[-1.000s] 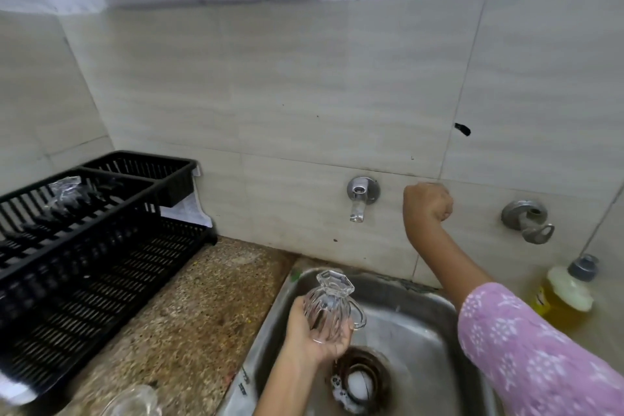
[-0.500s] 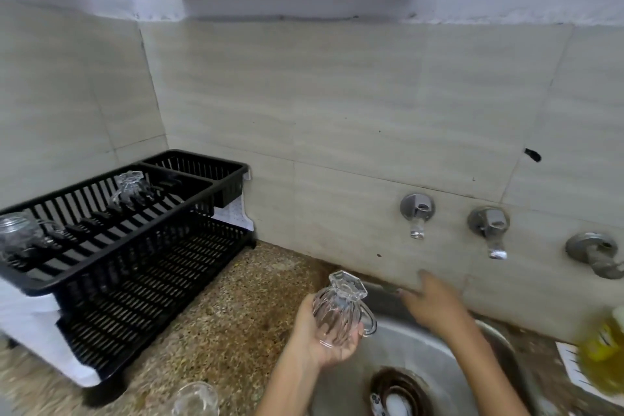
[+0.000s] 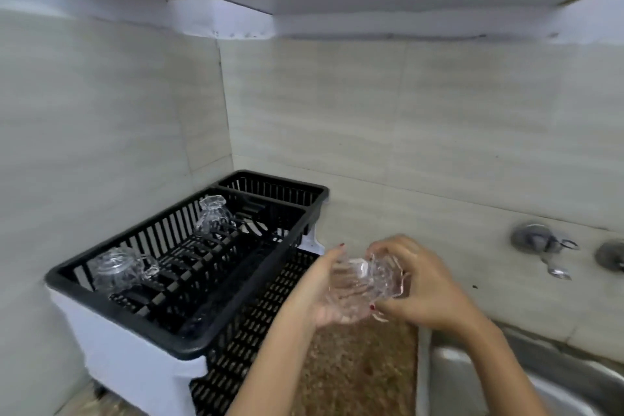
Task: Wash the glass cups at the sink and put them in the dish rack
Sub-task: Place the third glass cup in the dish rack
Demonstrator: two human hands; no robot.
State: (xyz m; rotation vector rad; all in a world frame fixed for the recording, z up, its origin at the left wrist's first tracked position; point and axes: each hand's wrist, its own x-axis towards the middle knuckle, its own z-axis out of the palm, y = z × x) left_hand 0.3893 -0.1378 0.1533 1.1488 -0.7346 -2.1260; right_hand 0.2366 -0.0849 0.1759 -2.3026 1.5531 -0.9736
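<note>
Glass cup (image 3: pixel 363 280) is clasped between both hands: left hand (image 3: pixel 324 294) cups it from below, right hand (image 3: pixel 422 284) wraps its far end, over the counter (image 3: pixel 354 365). Left, two cups (image 3: pixel 211 214) (image 3: pixel 116 267) sit upturned in the black rack (image 3: pixel 189 280).

Left hand (image 3: pixel 320 294) cupped palm-up, right hand (image 3: pixel 425 287) curled opposite it, forearms both raised.

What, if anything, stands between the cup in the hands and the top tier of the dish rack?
Nothing visible does. Both hands, left and right, hold the glass cup just right of the dish rack. Two cups sit upside down in its top tier, with open slots between them.
</note>
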